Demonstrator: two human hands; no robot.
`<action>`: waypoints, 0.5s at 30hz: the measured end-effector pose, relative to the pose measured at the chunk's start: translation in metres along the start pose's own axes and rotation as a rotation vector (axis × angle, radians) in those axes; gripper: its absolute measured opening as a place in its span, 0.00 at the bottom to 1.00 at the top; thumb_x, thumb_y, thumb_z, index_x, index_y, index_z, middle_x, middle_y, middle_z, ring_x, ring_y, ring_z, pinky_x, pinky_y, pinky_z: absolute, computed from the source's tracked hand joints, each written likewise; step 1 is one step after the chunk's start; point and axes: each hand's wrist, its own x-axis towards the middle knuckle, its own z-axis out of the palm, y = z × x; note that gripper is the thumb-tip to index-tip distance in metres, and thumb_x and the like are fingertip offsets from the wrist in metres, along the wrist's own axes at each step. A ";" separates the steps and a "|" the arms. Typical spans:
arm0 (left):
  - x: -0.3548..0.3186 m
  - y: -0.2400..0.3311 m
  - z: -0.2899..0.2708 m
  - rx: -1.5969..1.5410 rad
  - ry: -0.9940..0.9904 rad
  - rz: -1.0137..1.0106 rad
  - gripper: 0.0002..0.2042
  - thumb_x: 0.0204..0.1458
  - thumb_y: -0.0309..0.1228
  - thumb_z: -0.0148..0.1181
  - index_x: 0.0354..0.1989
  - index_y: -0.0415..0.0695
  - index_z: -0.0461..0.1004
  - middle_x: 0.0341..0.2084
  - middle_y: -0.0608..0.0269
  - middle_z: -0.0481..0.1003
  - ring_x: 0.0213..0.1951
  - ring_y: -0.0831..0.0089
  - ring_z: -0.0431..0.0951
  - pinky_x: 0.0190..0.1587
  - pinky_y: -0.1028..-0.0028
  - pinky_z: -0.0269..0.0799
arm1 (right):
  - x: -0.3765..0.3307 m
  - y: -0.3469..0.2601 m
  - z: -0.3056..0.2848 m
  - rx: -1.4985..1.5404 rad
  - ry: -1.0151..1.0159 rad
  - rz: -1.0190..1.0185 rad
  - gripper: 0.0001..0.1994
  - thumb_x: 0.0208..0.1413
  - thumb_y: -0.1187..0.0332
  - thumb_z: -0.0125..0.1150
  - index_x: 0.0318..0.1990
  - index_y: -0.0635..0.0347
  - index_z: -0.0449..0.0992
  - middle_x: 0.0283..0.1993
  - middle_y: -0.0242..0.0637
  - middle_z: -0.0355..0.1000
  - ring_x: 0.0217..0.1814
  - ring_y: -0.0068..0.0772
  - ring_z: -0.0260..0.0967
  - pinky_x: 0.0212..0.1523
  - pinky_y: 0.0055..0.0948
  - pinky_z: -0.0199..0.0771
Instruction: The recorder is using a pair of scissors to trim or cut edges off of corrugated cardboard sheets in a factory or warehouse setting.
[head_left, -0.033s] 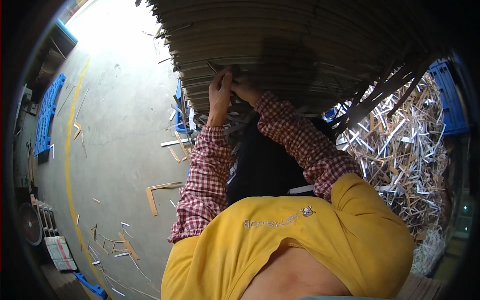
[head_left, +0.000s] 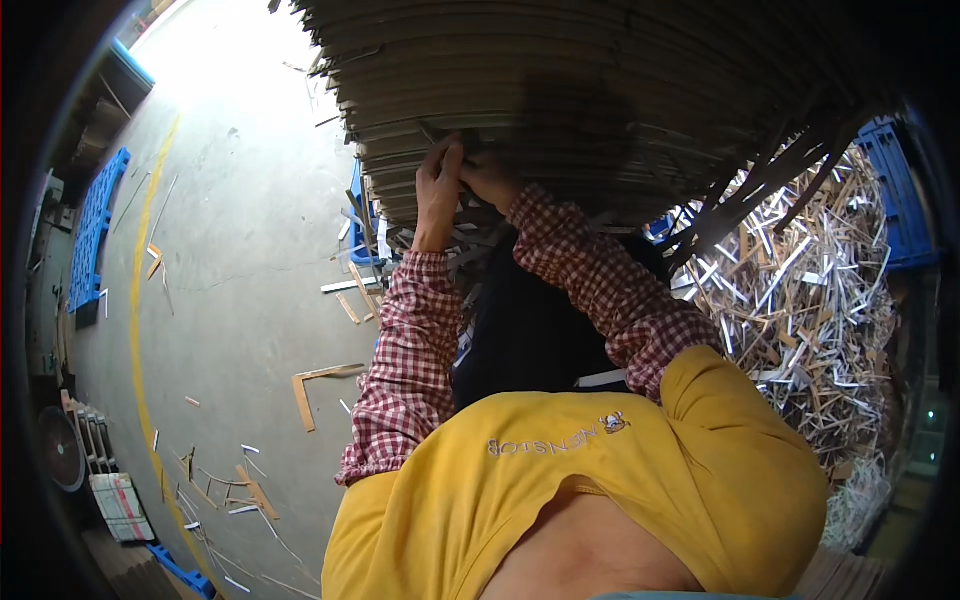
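Concrete floor (head_left: 250, 220) in a workshop, bright at the far end, pretty dim where the work is. Front and centre is a tall stack of corrugated cardboard sheets (head_left: 600, 100), with both hands up against its near edge, left of the middle. Honestly, next to nothing has changed since the previous frame: same spot, same pose, so no visible headway on the stack. The left hand (head_left: 438, 195) has its fingers bent in towards the sheet edges; the right hand (head_left: 490, 182) is right beside it, mostly lost in shadow. Can't tell whether either is actually gripping anything.

Further out, loose dark strips (head_left: 800, 165) dangle off the stack's right side, kinda messy, over a big heap of paper and cardboard offcuts (head_left: 800, 310). An L-shaped cardboard scrap (head_left: 304, 400) lies on the floor to the left, and a blue plastic pallet (head_left: 98, 230) sits past the yellow floor line (head_left: 138, 330). Shadow's the main nuisance here.
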 end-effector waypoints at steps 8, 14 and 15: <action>0.010 0.002 0.005 0.049 0.007 0.017 0.17 0.49 0.37 0.47 0.42 0.37 0.67 0.39 0.55 0.69 0.42 0.72 0.67 0.43 0.77 0.60 | 0.007 0.009 0.008 0.198 0.070 0.078 0.15 0.48 0.61 0.46 0.40 0.61 0.65 0.24 0.36 0.65 0.18 0.26 0.63 0.13 0.23 0.60; 0.013 0.009 0.001 0.152 -0.025 0.072 0.16 0.49 0.36 0.45 0.41 0.39 0.68 0.38 0.56 0.69 0.39 0.73 0.68 0.40 0.78 0.62 | 0.006 0.003 0.014 0.094 0.186 0.095 0.17 0.47 0.60 0.44 0.40 0.64 0.64 0.28 0.41 0.67 0.21 0.29 0.65 0.15 0.27 0.63; 0.013 0.013 0.000 0.064 -0.065 -0.037 0.14 0.49 0.35 0.46 0.39 0.39 0.69 0.36 0.57 0.70 0.37 0.74 0.69 0.38 0.79 0.63 | 0.006 0.002 0.011 0.086 0.097 0.253 0.17 0.47 0.62 0.44 0.40 0.66 0.63 0.30 0.44 0.67 0.23 0.31 0.66 0.18 0.28 0.64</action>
